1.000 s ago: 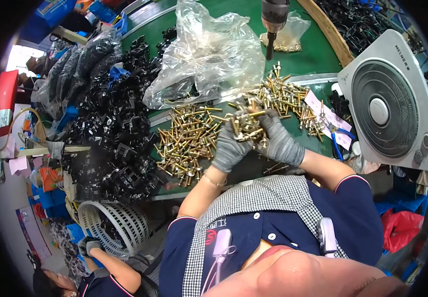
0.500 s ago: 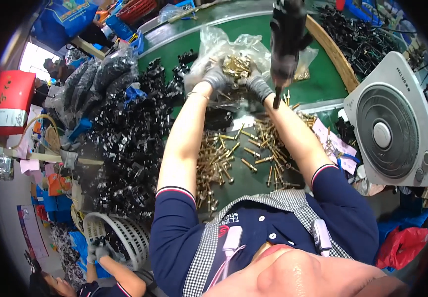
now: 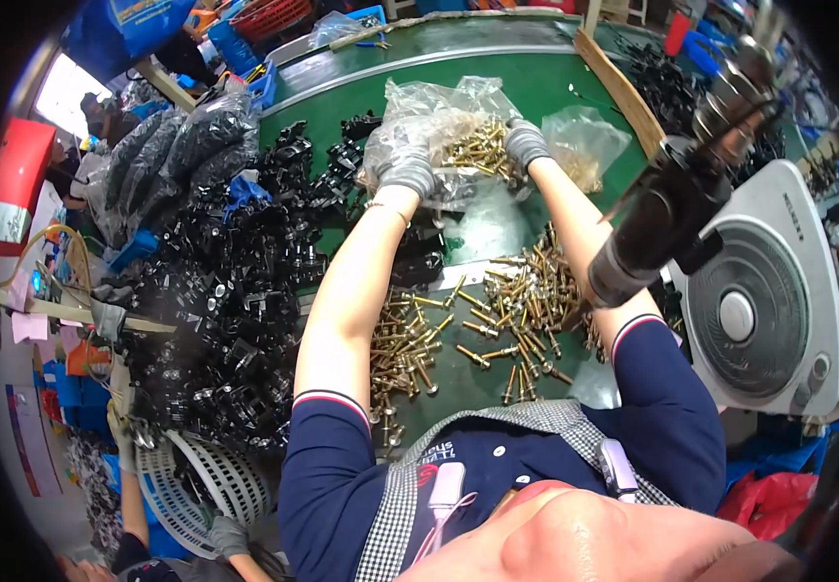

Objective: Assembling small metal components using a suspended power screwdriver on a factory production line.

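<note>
Crumpled clear plastic bag holding brass screws.

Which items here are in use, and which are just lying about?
In use:
left hand and right hand, both gloved, on the clear bag
brass bolts in that bag

Lying about:
loose bolts on the green table
black parts
hanging driver
white fan
second bag
</note>
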`<state>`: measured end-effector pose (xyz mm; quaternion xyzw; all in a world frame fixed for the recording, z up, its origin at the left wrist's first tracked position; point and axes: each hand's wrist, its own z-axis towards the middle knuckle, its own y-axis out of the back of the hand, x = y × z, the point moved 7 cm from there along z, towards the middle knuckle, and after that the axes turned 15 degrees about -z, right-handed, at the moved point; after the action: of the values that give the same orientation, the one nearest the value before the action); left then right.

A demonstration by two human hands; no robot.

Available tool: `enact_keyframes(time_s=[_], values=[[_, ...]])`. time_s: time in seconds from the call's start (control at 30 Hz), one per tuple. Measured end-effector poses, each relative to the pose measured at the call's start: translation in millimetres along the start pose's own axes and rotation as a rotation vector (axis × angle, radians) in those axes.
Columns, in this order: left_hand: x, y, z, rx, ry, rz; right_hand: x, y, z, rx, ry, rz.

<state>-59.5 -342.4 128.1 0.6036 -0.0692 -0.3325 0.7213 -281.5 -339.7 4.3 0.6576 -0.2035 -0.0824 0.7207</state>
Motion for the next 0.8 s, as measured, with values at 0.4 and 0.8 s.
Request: enact_keyframes(time_s=[0.4, 0.8], values=[[-3.1, -44.7, 17.5, 0.133, 0.000, -0.343, -35.6, 1.3, 32.0, 0.027, 0.093, 0.470], [-48.6, -56.0, -6.9, 0.527, -0.106, -0.474, -73.5, 66.5, 11.1, -0.095, 0.142, 0.228]])
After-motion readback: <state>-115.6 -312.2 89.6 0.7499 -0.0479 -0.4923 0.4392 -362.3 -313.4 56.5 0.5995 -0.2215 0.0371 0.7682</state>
